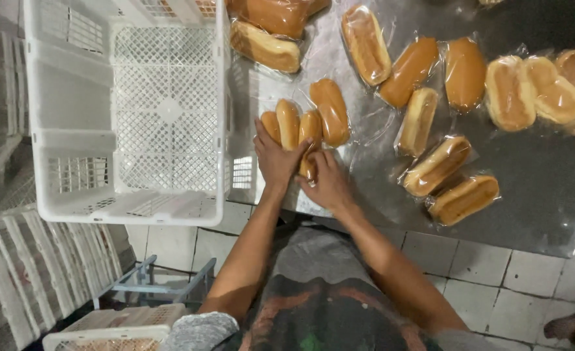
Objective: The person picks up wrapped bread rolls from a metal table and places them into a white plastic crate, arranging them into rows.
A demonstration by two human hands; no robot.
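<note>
You are gripping a bunch of wrapped buns [297,127] with your left hand [276,161] and right hand [326,182] beside the white crate [128,208]; squeeze evenly so none slips.

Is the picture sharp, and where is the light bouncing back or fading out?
Head view: glare streaks the steel table and the clear wrappers; the white crate is bright; the top right corner falls dark; both hands, left hand and right hand, and the buns look slightly soft.
</note>
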